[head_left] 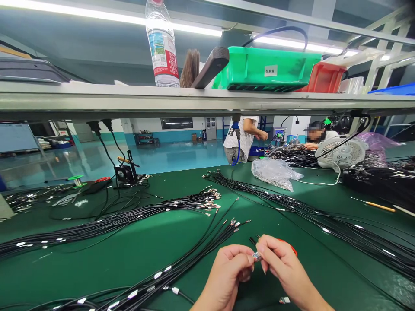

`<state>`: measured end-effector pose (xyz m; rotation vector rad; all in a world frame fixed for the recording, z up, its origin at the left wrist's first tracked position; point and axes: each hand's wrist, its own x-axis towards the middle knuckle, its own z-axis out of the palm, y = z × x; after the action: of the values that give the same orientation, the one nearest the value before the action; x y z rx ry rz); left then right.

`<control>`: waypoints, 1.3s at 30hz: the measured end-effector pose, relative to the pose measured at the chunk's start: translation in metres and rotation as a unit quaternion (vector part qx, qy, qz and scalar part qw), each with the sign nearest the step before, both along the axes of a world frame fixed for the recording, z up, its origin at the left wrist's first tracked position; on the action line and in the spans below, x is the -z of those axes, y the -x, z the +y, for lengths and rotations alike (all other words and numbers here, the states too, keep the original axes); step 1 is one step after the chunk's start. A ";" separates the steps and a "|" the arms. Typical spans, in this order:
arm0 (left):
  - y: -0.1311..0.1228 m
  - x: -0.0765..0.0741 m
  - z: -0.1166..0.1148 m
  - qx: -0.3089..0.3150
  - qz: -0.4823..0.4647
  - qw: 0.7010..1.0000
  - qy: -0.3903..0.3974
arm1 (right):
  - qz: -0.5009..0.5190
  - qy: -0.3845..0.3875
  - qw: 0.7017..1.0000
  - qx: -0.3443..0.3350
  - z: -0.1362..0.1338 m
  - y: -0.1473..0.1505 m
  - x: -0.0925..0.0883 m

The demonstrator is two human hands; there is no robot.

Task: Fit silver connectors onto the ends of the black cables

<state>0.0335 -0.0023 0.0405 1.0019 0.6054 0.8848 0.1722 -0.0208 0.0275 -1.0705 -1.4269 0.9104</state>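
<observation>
Close to the front edge of the green work table, my left hand (231,270) and my right hand (285,264) meet fingertip to fingertip. Both are closed in a pinch around a small silvery cable connector (256,256). Part of the connector is covered by my fingers. Behind my right hand a tool shows a bit of its red handle (293,249); its kind is hidden. Left of my hands lies a bundle of black cables (191,259) with white labels and bare connector ends. A loose connector end (284,300) rests below my right hand.
More black cable bundles lie on the green table (97,268), at left (129,216) and right (311,216). Further back are a plastic bag (275,172), a white fan (343,151) and a pick (379,206). Overhead, a shelf (194,101) carries a green bin (266,69). Two people are beyond.
</observation>
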 end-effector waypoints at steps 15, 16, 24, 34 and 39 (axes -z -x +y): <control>0.001 0.057 0.015 0.072 0.444 0.821 -0.351 | -0.329 0.152 0.926 -0.103 0.022 -0.057 0.009; 0.001 0.065 0.015 0.101 0.454 0.805 -0.368 | -0.357 0.141 0.921 -0.069 0.024 -0.060 0.012; 0.007 0.039 0.023 0.059 0.615 0.661 -0.425 | -0.572 0.117 0.804 0.115 0.030 -0.045 0.031; 0.036 0.018 0.040 -0.085 0.711 0.596 -0.364 | -0.599 0.101 0.771 0.191 0.036 -0.052 0.029; 0.030 0.023 0.036 -0.067 0.705 0.603 -0.367 | -0.578 0.047 0.800 0.153 0.033 -0.033 0.023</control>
<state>0.0032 0.0332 0.0177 2.4686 1.7349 0.2177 0.2048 0.0119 0.0042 -2.0409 -2.0575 -0.0246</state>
